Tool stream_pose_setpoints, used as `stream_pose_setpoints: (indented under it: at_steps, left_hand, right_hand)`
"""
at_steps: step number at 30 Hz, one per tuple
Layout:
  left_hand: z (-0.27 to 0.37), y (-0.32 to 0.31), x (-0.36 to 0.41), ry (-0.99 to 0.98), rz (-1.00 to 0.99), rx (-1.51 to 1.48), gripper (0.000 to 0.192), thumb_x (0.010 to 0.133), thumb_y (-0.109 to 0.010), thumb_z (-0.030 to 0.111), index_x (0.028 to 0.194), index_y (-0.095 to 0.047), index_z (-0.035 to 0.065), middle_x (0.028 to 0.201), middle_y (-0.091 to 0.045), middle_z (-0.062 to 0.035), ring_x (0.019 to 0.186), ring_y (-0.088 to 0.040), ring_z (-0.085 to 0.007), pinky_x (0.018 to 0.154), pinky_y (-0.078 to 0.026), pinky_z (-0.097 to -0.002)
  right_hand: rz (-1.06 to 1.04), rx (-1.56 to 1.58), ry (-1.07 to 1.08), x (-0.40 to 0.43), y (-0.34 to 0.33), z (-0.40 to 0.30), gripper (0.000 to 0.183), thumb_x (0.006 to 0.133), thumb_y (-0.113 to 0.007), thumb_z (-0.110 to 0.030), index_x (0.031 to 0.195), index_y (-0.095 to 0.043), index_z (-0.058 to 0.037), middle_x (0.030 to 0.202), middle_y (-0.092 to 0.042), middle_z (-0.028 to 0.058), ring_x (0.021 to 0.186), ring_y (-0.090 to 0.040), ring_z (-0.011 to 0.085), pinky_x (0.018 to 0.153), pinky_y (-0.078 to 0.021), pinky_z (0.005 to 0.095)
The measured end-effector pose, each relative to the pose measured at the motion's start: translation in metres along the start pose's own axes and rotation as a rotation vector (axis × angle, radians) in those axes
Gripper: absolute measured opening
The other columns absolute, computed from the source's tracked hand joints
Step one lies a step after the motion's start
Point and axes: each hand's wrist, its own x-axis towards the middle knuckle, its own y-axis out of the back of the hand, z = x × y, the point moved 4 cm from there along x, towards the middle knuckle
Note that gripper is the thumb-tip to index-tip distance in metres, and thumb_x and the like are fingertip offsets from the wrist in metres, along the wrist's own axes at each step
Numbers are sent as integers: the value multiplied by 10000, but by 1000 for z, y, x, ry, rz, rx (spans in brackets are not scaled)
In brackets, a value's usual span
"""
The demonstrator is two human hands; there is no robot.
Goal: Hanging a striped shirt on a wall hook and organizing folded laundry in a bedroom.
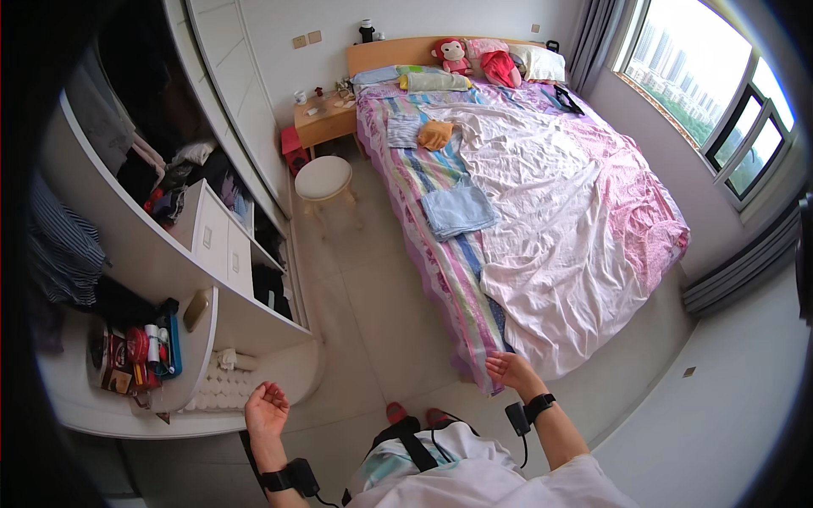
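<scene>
My left hand [267,406] is raised with the palm up, its fingers loosely curled and holding nothing, near the rounded end of a white shelf unit [305,374]. Over the foot of the bed hovers my right hand [512,371], also holding nothing; whether it touches the cover is unclear. On the bed spread a striped bedsheet [444,273] and a rumpled pale pink quilt [559,254]. A folded light blue garment [458,209] lies near the bed's left edge. Farther up are a folded striped garment [404,131] and an orange-brown cloth [436,134].
An open wardrobe [190,190] full of clothes stands at the left. Between it and the bed are a round stool [324,178] and a nightstand [324,124]. A basket of small items [143,355] sits on the shelf. A monkey plush [451,56] rests among the pillows.
</scene>
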Motion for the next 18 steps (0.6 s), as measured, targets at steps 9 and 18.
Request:
stream_pose_setpoints:
  at_steps: [9,18]
  left_hand:
    - [37,-3,44,3,41,-12,115,856,-519,157,891,-587,71,831,-632,-65,745,-598,-205,632,-488,-347]
    - [31,-70,120,30,140,49,115,846,-529,164,873,-580,65,815,-618,-60,735,-584,-199,642,-480,-347]
  right_hand:
    - [-153,-62,53,35,-106,-32,239,862,-446,-102,1084,-476,-19,983,-575,170,891,-586,284,812,-493,427]
    - [-30,-61,47,142,-137,-124,295,873,-472,-142,1135,-450,-8,1076,-550,184,985,-557,296,888,-456,424]
